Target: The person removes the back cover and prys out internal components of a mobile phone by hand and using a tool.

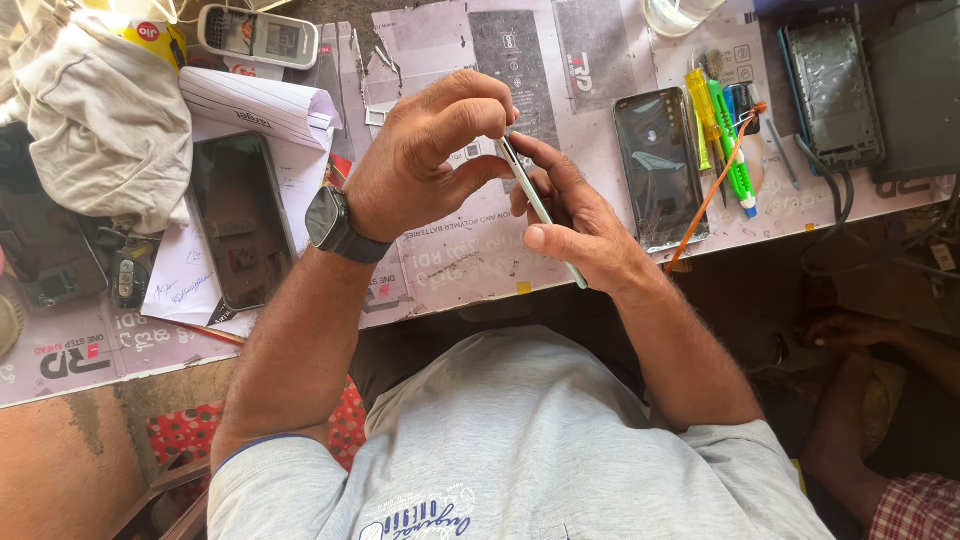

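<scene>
I hold a thin pale smartphone point(541, 212) edge-on above the workbench. My right hand point(575, 222) grips it from below, thumb along its side. My left hand point(420, 160), with a dark smartwatch point(333, 225) on the wrist, pinches at the phone's upper edge with its fingertips. Whether a small part or tool sits between those fingers is hidden.
A printed mat point(470, 250) covers the bench. On it lie a dark-screened phone point(240, 215) on papers, a phone back cover point(660, 165), yellow and green screwdrivers point(725, 135), an opened phone frame point(830, 90), a keypad phone point(258, 35) and a white cloth point(100, 110). Another person's limbs point(860, 340) show lower right.
</scene>
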